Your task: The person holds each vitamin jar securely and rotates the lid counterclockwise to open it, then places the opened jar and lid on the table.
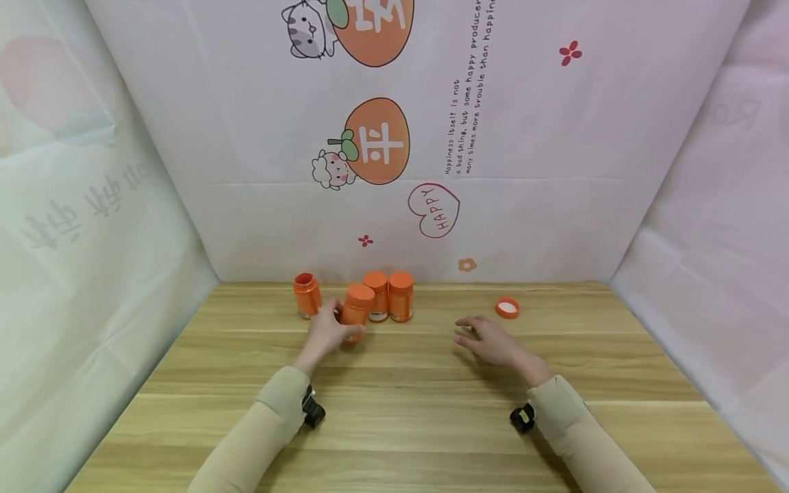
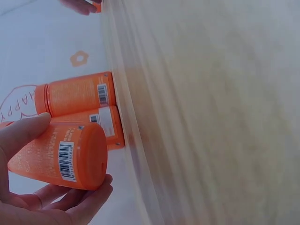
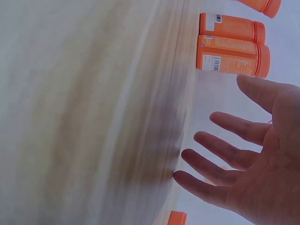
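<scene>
One grip is filled: the left hand [image 1: 323, 333] holds a capped orange bottle [image 1: 359, 308], thumb on its near side and fingers curled round the far side. In the left wrist view, the thumb lies over the body while the fingers reach beneath, toward the base, which looks lifted off the surface [image 1: 401, 411]. The bottle tilts, its cap leaning toward 1 o'clock in the head view. The left hand also points to 1 o'clock, its sleeve [image 1: 259, 424] entering from 7 o'clock.

The other grip is wide and holds nothing. The right hand [image 1: 493, 342] hovers over the surface at about the held bottle's 3 o'clock, well apart from it and aimed toward 10 o'clock. Its four fingers are spread and nearly straight, the thumb set away from them. The right sleeve [image 1: 573, 421] comes in from 5 o'clock.

Just beside the held bottle, at its 2 o'clock, two capped bottles [image 1: 401, 298] stand upright, touching each other. At its 10 o'clock is an uncapped bottle [image 1: 306, 294], just beside the left knuckles; whether they touch cannot be told. A loose lid [image 1: 507, 308] lies at the right hand's 1 o'clock, pale inside upward. Beyond rises a printed white backdrop [image 1: 524, 226].
</scene>
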{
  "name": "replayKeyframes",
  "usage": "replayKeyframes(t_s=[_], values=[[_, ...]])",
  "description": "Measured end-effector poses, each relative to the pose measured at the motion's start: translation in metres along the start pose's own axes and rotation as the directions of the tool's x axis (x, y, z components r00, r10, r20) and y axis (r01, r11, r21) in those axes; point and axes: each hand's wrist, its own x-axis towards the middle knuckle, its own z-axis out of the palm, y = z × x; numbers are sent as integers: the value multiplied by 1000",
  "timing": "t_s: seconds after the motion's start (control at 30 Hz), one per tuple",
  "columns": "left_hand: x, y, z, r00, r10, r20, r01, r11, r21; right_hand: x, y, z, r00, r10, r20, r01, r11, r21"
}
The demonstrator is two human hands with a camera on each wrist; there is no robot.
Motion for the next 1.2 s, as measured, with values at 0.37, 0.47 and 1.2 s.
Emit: replayKeyframes(t_s=[0.37, 0.47, 1.2], values=[[-3, 6, 11, 997, 69, 21, -69, 997, -24, 2, -3, 2, 1000, 4, 13, -5, 1000, 27], [-4, 8, 14, 996, 84, 24, -84, 996, -21, 1, -4, 3, 1000, 12, 23, -13, 999, 36], [-14, 20, 32, 986, 142, 91, -137, 989, -63, 3, -14, 9, 999, -43, -30, 46, 994, 95]])
